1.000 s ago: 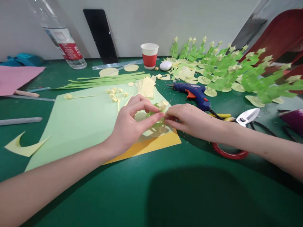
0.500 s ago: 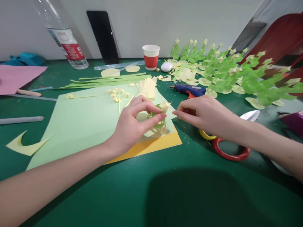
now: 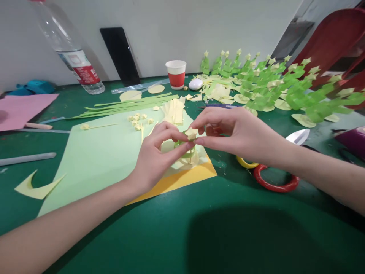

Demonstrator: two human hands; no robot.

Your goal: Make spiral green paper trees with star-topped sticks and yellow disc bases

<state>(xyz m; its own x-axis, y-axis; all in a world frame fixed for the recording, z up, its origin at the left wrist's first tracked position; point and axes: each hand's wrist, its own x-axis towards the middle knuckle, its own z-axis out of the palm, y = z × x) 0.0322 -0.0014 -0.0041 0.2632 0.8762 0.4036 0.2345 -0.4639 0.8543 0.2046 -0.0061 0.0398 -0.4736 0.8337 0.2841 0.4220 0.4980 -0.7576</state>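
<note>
Two bare hands are shown in the head view, brought together over one star-topped paper tree (image 3: pixel 188 153), which is placed between their fingertips. The green coil of the tree is pinched by the left hand (image 3: pixel 158 152), between thumb and forefinger, just below the pale yellow star (image 3: pixel 191 133). The thumb and forefinger of the right hand (image 3: pixel 225 129) are held at the star, the other fingers half curled; whether it is gripped or merely touched cannot be told.

Part of the coil is covered by the left fingers, and the round paper base (image 3: pixel 195 159) below them is made out only in part. Most of a blue hot-glue gun (image 3: pixel 221 106) is hidden behind the right hand, only its nozzle and upper edge being left visible. The scissors (image 3: pixel 299 136) are partly covered by the right forearm, so whether the yellow loop (image 3: pixel 245 165) just below that hand belongs to them cannot be told. Well to the right of that hand, a purple object (image 3: pixel 355 141) is cut off by the edge. Well to the left of the left hand, a pink sheet (image 3: pixel 28 108) is cropped.

Half a second ago, the right hand was held apart from the star; it has since been brought leftward to it. The gun's orange trigger, then partly seen, is now covered. The coil is still pinched by the left hand.
</note>
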